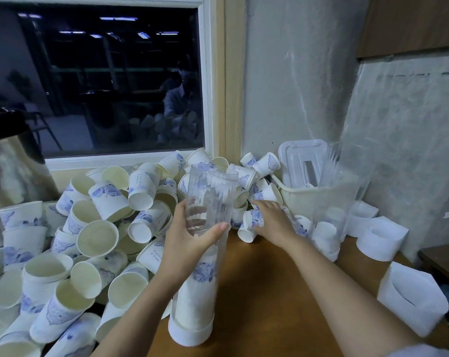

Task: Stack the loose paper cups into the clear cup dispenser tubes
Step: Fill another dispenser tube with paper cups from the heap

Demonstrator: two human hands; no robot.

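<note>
A heap of loose paper cups (97, 228) covers the left of the wooden table (269, 292). At centre, the left hand (189, 243) wraps around the upright, part-filled clear dispenser tube (208, 197). Just right, the right hand (272, 222) curls its fingers over a small paper cup (253, 219) lying on its side.

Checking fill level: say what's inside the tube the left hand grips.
Stacked paper cups fill the lower tube; above looks empty. The white base hides the stack's bottom.

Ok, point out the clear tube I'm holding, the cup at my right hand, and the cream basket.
clear tube (210, 197): head view, ribbed upper wall.
paper cup (253, 218): head view, printed side.
cream basket (300, 202): head view, front wall.
</note>
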